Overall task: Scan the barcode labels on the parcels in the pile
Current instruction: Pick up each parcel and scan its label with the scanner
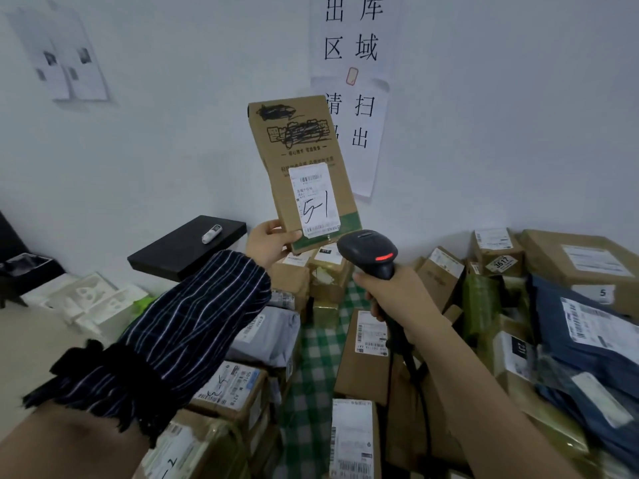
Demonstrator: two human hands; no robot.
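My left hand (268,243) grips the lower left corner of a flat brown cardboard parcel (297,146) and holds it upright in front of the wall. Its white barcode label (315,202), marked "5-1" by hand, faces me. My right hand (397,299) grips the handle of a black barcode scanner (368,252). The scanner's head sits just below and right of the label, with a red light lit on it. The pile of parcels (363,350) lies below both hands on a green checked cloth (311,368).
Brown boxes (574,261) and dark blue mailer bags (587,337) are stacked at the right. More labelled boxes (231,388) lie at the lower left. A black flat box (190,247) with a white marker on it and white foam pieces (93,299) sit at the left by the wall.
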